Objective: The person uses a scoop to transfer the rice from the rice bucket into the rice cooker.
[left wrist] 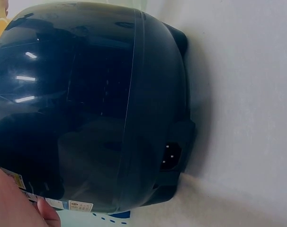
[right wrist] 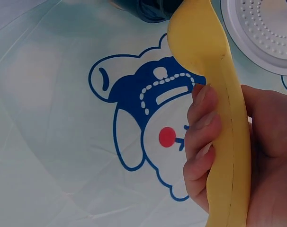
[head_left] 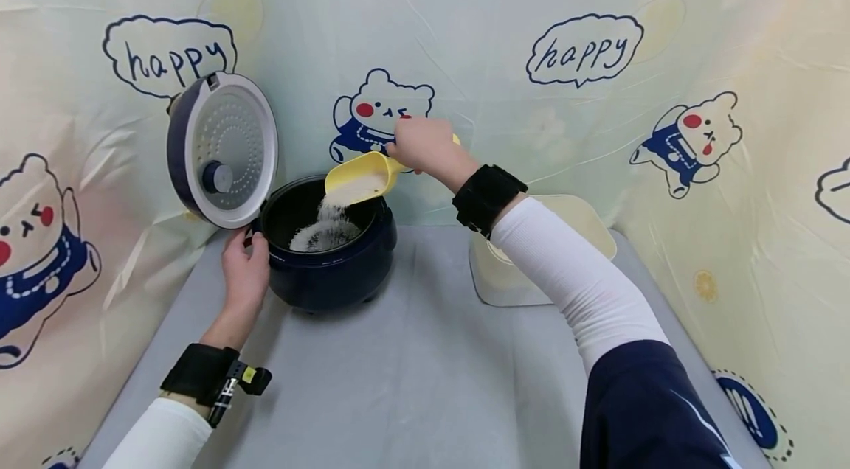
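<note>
While the white lid [head_left: 222, 148] is stood up open at the far left, the dark blue rice cooker [head_left: 328, 262] is kept on the grey bench [head_left: 412, 373] just beside it. The left hand [head_left: 244, 273] is laid against the cooker's left side, by the rim, with its fingers bent round the wall. White rice [head_left: 325, 233] is seen inside the pot, and more is being tipped in from a yellow scoop [head_left: 358, 178] held above the rim. The scoop is tilted, with its open mouth down and to the left and its handle up and to the right. The handle is gripped by the right hand [head_left: 425, 144], whose fingers [right wrist: 202, 127] are curled tight round it. So the right hand is above and to the right of the pot, and the left hand is the nearer one. Further right, a pale cream tub [head_left: 591, 226] is set on the bench, partly hidden by the right arm.
</note>
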### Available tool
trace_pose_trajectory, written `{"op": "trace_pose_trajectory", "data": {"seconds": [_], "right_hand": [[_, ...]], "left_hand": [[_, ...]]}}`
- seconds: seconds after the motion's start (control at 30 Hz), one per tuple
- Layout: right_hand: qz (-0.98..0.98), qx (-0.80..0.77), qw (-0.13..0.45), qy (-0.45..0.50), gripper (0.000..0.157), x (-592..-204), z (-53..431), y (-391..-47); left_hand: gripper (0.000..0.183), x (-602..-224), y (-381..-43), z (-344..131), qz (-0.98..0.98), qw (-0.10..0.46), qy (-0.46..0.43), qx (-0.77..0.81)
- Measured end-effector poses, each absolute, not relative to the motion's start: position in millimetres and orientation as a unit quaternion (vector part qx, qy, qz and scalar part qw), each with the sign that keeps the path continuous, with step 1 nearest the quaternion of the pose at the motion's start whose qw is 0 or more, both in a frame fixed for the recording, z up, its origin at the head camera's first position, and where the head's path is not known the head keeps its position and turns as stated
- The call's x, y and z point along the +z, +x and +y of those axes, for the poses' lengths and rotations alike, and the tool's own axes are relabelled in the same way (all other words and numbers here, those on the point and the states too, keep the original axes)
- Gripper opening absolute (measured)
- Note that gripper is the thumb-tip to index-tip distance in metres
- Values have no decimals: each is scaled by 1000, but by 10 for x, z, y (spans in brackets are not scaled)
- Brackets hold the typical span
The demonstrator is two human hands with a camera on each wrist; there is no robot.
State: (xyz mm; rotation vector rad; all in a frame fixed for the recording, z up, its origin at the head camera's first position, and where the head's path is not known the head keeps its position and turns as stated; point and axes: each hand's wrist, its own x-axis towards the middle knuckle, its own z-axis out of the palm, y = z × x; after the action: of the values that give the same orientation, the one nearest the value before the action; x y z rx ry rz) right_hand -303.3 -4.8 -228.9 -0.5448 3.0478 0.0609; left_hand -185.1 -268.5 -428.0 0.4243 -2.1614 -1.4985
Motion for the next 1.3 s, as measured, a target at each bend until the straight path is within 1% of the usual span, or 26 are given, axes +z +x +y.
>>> {"op": "trace_pose_trajectory", "data": {"seconds": [0.1,0.3,0.67,0.97,1.13,1.3], "right_hand": [[984,23,13,-174,38,-2284,-78,-3006],[983,34,-2,-180,41,-2288,-121,-2977],[980,32,-34,-194,42,-2333,-158,-2983],[974,49,-65,-213,44,-2363,-203,-2975],[973,41,-62,-219,41,-2389,-213,-2960],[973,51,-45,-223,42,-2420,-201,-2949]], "left_hand": [[51,-4273,-1850,-2683,-789,231,158,-547],[53,-4277,-1846,-2682,-790,221,164,-548],[52,-4301,-1854,-2685,-790,226,160,-547],[51,-4283,-1869,-2692,-786,242,150,-549],[51,-4292,-1876,-2698,-788,239,153,-547],[50,-4317,-1874,-2700,-788,238,154,-547]]}}
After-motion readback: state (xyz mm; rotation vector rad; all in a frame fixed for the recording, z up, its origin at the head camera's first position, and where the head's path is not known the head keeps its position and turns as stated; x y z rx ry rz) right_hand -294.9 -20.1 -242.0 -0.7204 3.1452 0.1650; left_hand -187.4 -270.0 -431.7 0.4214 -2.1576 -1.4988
